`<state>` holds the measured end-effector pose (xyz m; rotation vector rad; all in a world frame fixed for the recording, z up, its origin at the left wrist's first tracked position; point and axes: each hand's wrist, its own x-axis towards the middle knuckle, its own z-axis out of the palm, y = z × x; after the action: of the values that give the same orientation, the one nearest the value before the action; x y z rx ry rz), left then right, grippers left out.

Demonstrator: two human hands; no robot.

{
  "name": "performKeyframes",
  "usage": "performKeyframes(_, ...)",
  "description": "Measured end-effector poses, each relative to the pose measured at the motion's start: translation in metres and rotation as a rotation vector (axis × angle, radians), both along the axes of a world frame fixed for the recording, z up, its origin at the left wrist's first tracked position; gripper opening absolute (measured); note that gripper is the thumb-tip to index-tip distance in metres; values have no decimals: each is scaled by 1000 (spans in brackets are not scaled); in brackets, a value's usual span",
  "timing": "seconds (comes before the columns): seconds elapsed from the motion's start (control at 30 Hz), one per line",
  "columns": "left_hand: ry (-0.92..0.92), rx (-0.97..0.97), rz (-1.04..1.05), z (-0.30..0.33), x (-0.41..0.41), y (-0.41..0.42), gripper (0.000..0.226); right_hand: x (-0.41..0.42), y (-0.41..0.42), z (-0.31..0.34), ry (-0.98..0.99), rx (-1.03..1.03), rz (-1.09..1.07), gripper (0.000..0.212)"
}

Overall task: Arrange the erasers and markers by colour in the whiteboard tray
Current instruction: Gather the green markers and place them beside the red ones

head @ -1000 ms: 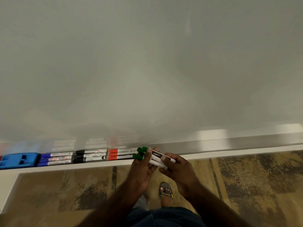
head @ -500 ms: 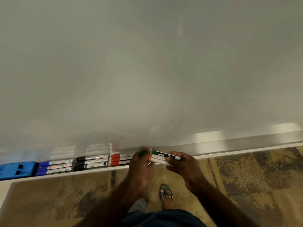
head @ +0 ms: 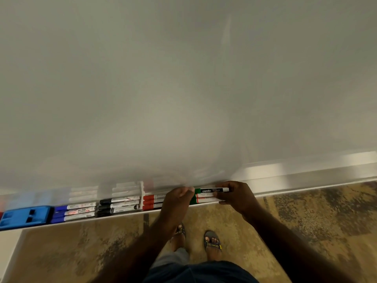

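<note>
Both hands have carried the green markers (head: 206, 196) from in front of the whiteboard tray (head: 306, 181) down into it, and the view has shifted so both feet now show on the floor (head: 306, 217). Those green markers lie lengthwise in the tray just right of the red markers (head: 152, 201), stacked in a small row. The right hand (head: 234, 198) is closed on their right ends, fingers curled over the white barrels. The left hand (head: 177, 201) rests over their capped left ends with fingers bent; whether it actually grips them cannot be told, since the hand hides the caps.

Left of the red markers sit the black markers (head: 119, 205), then the blue markers (head: 74, 211), each group touching the next. A blue eraser (head: 24, 217) lies at the far left, just beside the blue markers. Above the tray rises the whiteboard (head: 183, 88), faintly reflecting the marker row.
</note>
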<state>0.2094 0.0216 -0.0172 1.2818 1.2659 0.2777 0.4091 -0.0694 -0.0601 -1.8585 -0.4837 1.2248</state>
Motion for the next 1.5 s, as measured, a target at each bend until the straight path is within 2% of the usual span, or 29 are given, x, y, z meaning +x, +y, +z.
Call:
performKeyframes(0.13, 91, 106, -60, 2, 3, 2, 43, -6, 10, 1, -273, -66, 129, 27)
performKeyframes(0.23, 104, 109, -53, 3, 3, 4, 46, -9, 12, 2, -411, -115, 202, 35)
performKeyframes(0.53, 123, 111, -42, 6, 2, 3, 42, -19, 5, 9, -543, -157, 182, 44)
performKeyframes(0.9, 124, 90, -51, 7, 7, 2, 40, -12, 2, 16, -588, -152, 148, 35)
performKeyframes(1.07, 110, 47, -53, 5, 10, 1, 39, -8, -2, 11, -530, -119, 74, 23)
performKeyframes(1.2, 70, 22, -41, 5, 12, -2, 24, -9, -3, 4, -471, -104, -36, 28)
performKeyframes(1.33, 47, 0, -25, -1, 11, -4, 24, -10, -2, 0, -398, -81, -64, 18)
performKeyframes(1.5, 31, 24, 16, 0, 13, -4, 28, -8, -3, -4, -312, -56, -160, 18)
